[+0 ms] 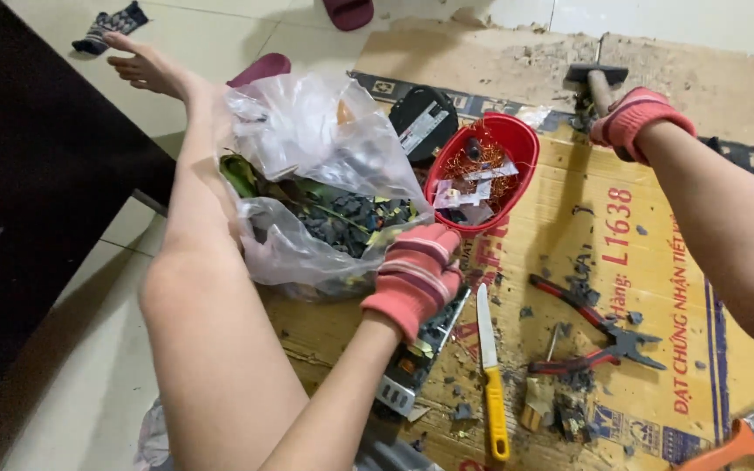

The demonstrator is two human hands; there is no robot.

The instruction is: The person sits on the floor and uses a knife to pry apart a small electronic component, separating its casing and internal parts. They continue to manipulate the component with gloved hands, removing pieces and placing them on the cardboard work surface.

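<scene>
My left hand (416,270), in a pink striped glove, is closed on the edge of a clear plastic bag (307,174) full of small dark bits and green scraps. Under that hand lies a circuit board (412,366) on flattened cardboard (639,262). My right hand (634,118), gloved the same way, grips the wooden handle of a hammer (598,74) whose head rests on the rubble-strewn cardboard at the back. A red bowl (517,144) with copper wire and scraps sits between the two hands.
A yellow-handled knife (490,366) and red-handled pliers (599,327) lie on the cardboard among dark fragments. An orange-handled tool (739,440) is at the lower right. A black device (423,118) sits behind the bowl. My bare leg (194,262) stretches along the left, beside dark furniture (28,174).
</scene>
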